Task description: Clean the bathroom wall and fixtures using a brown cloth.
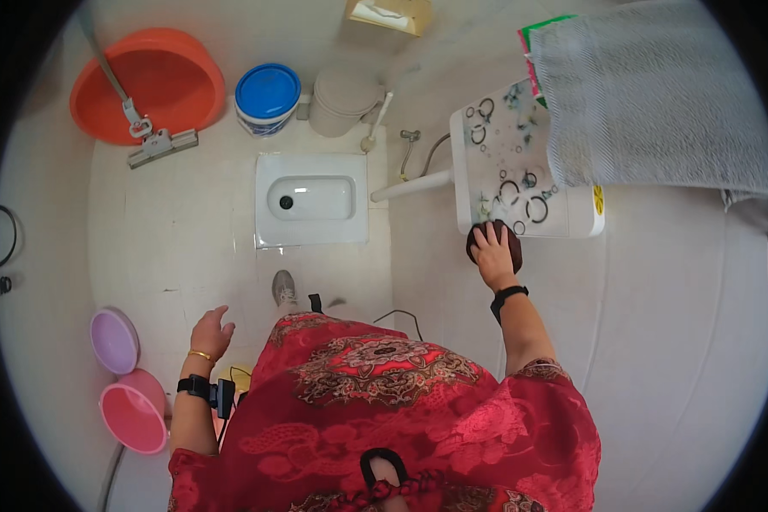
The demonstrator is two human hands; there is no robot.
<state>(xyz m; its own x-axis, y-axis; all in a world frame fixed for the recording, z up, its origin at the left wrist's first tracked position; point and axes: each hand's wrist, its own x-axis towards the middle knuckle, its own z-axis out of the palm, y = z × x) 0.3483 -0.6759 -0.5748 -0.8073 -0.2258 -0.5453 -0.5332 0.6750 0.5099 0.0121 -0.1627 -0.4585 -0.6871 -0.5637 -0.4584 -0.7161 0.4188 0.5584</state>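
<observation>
My right hand (493, 257) presses a folded dark maroon cloth (517, 251) against the near edge of a white wall-mounted flush tank (576, 217). The tank's face carries grey rings and bluish flowers. From its side a white pipe (416, 186) runs to a squat toilet (312, 168) set in the floor. My left hand (211, 334) hangs free at my side, fingers apart, holding nothing.
A grey towel (653, 96) hangs over the tank's far part. An orange basin (198, 96) holds up a squeeze mop (160, 147). Along the wall stand a blue-lidded bucket (268, 91), a beige bin (345, 96) and a toilet brush (380, 121). Pink (134, 409) and purple basins (114, 340) sit at left.
</observation>
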